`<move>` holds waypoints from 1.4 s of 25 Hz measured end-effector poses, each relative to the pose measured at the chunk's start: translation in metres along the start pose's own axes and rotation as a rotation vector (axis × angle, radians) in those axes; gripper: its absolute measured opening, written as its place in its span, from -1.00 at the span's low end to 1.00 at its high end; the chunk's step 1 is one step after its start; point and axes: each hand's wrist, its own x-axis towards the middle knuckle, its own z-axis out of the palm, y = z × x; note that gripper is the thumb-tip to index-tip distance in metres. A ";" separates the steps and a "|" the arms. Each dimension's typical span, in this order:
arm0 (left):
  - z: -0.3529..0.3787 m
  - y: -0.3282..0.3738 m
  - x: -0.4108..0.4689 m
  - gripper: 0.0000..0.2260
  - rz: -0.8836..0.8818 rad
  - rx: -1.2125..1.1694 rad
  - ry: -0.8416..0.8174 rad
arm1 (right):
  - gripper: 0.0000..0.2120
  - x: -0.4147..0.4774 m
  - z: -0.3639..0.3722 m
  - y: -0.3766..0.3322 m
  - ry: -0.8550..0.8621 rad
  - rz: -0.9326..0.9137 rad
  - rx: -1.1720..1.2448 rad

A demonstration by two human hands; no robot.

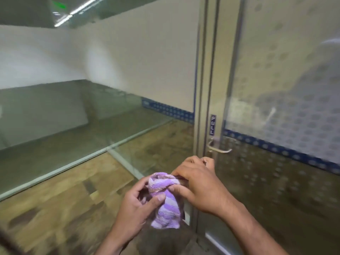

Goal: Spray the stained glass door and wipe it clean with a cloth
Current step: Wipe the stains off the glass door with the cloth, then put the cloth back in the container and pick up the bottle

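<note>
A purple and white striped cloth (164, 199) is bunched between both my hands, low in the middle of the view. My left hand (139, 201) pinches its lower part with thumb and fingers. My right hand (196, 181) grips its top from the right. The glass door (287, 89) stands to the right, with a frosted dotted film, a blue band (276, 148) and a metal lever handle (219, 149) just above my right hand. No spray bottle is in view.
A metal door frame (206, 89) runs vertically beside the handle. To the left is a fixed glass partition (73, 116) with a frosted upper panel. The floor (55, 208) is wood-patterned.
</note>
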 end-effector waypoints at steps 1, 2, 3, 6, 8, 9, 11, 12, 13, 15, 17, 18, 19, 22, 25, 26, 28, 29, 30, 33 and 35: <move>-0.014 -0.002 -0.020 -0.49 -0.040 -0.017 0.031 | -0.69 0.000 0.008 -0.016 -0.013 -0.021 0.022; -0.030 -0.006 -0.043 -0.41 -0.084 -0.025 0.066 | -0.70 0.001 0.016 -0.035 -0.036 -0.045 0.048; -0.044 -0.011 -0.065 -0.32 -0.137 -0.030 0.093 | -0.70 0.003 0.024 -0.052 -0.057 -0.069 0.076; -0.079 -0.025 -0.127 -0.26 -0.240 -0.091 0.209 | -0.67 0.007 0.048 -0.101 -0.081 -0.129 0.162; -0.104 -0.029 -0.167 -0.25 -0.273 -0.122 0.392 | -0.63 0.011 0.068 -0.136 -0.093 -0.151 0.207; -0.116 -0.027 -0.185 -0.25 -0.277 -0.143 0.480 | -0.61 0.012 0.077 -0.153 -0.098 -0.153 0.228; -0.139 -0.019 -0.220 -0.29 -0.225 -0.220 0.652 | -0.59 0.015 0.097 -0.190 -0.121 -0.137 0.264; -0.152 -0.010 -0.239 -0.35 -0.185 -0.256 0.737 | -0.58 0.016 0.110 -0.212 -0.140 -0.115 0.304; -0.164 0.001 -0.256 -0.45 -0.157 -0.278 0.822 | -0.59 0.017 0.121 -0.233 -0.165 -0.072 0.371; -0.187 0.020 -0.288 -0.60 -0.132 -0.267 0.960 | -0.70 0.014 0.147 -0.276 -0.232 0.039 0.613; -0.215 0.028 -0.321 -0.60 -0.126 -0.271 1.073 | -0.85 0.008 0.175 -0.326 -0.298 0.145 0.855; -0.230 0.029 -0.339 -0.59 -0.134 -0.293 1.127 | -0.87 0.003 0.187 -0.351 -0.328 0.188 0.931; -0.246 0.031 -0.357 -0.61 -0.162 -0.324 1.169 | -0.86 -0.002 0.198 -0.375 -0.352 0.215 0.964; -0.294 0.024 -0.415 -0.64 -0.365 -0.456 1.042 | -0.83 -0.018 0.234 -0.441 -0.411 0.256 0.955; -0.334 0.006 -0.467 -0.47 -0.502 -0.493 0.888 | -0.77 -0.025 0.275 -0.488 -0.424 0.220 0.823; -0.345 0.002 -0.477 -0.38 -0.518 -0.470 0.917 | -0.77 -0.026 0.287 -0.499 -0.442 0.217 0.809; -0.370 -0.005 -0.494 -0.32 -0.525 -0.373 1.010 | -0.80 -0.031 0.307 -0.521 -0.468 0.237 0.816; -0.383 -0.005 -0.496 -0.34 -0.531 -0.302 1.053 | -0.83 -0.033 0.317 -0.528 -0.483 0.259 0.834; -0.396 -0.005 -0.499 -0.38 -0.541 -0.221 1.090 | -0.85 -0.036 0.327 -0.533 -0.501 0.297 0.854; -0.429 -0.012 -0.498 -0.49 -0.609 0.015 1.120 | -0.91 -0.047 0.356 -0.541 -0.547 0.403 0.817; -0.440 -0.018 -0.494 -0.49 -0.659 0.136 1.092 | -0.94 -0.052 0.378 -0.539 -0.608 0.495 0.807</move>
